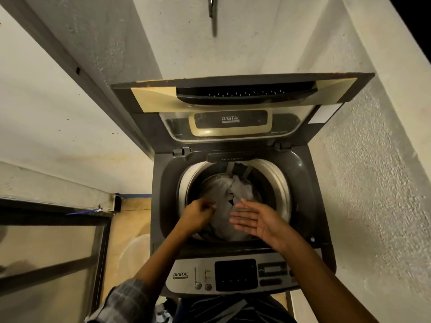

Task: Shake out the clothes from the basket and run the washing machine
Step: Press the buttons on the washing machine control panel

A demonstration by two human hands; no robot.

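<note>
A grey top-loading washing machine [161,201] stands in front of me with its lid [233,106] raised against the wall. White and pale clothes [224,190] lie piled in the drum. My left hand [198,214] hovers over the drum's near left side with its fingers curled; whether it pinches cloth is unclear. My right hand [256,221] is held flat over the clothes, palm turned left, fingers straight. The control panel [235,275] with a dark display and two knobs sits at the machine's near edge.
Rough white walls close in on the right and behind the machine. A pale plastic basket [134,255] stands on the floor to the machine's left. A dark-framed glass door [53,241] fills the lower left. A metal hook [212,12] hangs on the wall above.
</note>
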